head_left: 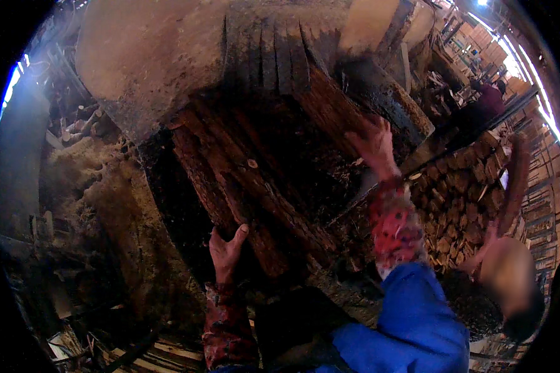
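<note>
My left hand (pixel 226 251) is at the near left side of a rough, bark-covered log (pixel 199 177). Its thumb rests against the wood and the fingers curl at the edge, partly hidden in shadow. More long bark-covered slabs (pixel 267 189) lie alongside, running into a dark opening under a large clay-coloured structure (pixel 149 56). On the right, my right hand (pixel 377 148) has its fingers spread against a broad reddish-brown wood slab (pixel 330 112), near its lower end. The inside of the opening is too dark to make out.
Dark flaps (pixel 277 59) hang over the opening. Stacked split firewood (pixel 454 202) fills the right side. A nearby person (pixel 507 273) at lower right has a hand near a long brown piece (pixel 513 180); another person (pixel 488 102) is farther back. Short logs (pixel 81 127) lie at far left.
</note>
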`<state>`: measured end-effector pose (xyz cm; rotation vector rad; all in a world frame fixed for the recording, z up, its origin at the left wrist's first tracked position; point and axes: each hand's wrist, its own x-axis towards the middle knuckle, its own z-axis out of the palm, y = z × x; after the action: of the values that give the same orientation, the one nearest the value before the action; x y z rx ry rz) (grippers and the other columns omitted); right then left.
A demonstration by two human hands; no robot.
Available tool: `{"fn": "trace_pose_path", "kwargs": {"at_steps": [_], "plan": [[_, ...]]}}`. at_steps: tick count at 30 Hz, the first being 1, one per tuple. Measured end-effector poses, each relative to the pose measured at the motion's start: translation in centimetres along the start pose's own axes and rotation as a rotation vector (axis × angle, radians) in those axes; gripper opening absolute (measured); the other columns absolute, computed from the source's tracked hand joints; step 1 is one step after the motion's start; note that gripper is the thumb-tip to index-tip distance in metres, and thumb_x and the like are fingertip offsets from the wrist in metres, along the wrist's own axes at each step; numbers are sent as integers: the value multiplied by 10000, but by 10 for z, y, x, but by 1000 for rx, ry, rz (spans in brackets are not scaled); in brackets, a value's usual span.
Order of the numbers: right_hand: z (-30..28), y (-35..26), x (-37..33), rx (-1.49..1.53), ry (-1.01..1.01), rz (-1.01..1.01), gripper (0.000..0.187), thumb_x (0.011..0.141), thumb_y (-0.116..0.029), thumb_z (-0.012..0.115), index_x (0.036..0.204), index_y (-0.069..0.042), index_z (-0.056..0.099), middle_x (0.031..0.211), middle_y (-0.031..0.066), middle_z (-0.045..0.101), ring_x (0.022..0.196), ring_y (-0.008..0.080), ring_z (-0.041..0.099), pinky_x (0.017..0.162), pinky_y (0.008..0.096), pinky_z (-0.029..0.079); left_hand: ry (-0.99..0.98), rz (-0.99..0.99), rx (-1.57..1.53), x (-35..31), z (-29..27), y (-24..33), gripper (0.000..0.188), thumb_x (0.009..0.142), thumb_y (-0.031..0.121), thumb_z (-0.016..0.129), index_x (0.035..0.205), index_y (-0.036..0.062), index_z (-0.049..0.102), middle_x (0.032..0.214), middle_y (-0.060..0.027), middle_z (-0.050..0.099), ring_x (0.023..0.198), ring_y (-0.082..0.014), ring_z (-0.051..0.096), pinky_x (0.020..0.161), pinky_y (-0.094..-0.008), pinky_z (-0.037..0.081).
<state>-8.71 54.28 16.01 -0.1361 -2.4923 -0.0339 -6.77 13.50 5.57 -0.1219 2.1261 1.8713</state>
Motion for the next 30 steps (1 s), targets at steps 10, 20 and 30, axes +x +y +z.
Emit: {"fn": "trace_pose_path", "kwargs": {"at_steps": [10, 20, 30], "plan": [[43, 128, -13, 159, -568, 493, 482, 713, -426, 721, 954, -10, 679, 714, 142, 643, 675, 194, 623, 657, 367, 487, -10, 16, 106, 4, 5, -3, 549, 806, 303, 759, 1151, -64, 540, 1067, -127, 645, 966, -200, 603, 857, -340, 473], [-59, 30, -70, 382, -375, 688, 427, 744, -245, 731, 1070, 10, 628, 945, 155, 684, 886, 241, 652, 788, 356, 492, -41, 107, -84, 5, 11, -12, 567, 786, 265, 782, 1191, -37, 525, 1106, -106, 638, 1010, -194, 592, 895, -348, 467], [-137, -48, -248, 571, -552, 970, 675, 814, -281, 745, 1295, 60, 415, 1267, 224, 494, 1117, 308, 540, 909, 425, 481, -18, 63, -11, 1, 9, -6, 564, 777, 276, 788, 1181, -27, 538, 1113, -108, 641, 1018, -194, 593, 884, -338, 465]]}}
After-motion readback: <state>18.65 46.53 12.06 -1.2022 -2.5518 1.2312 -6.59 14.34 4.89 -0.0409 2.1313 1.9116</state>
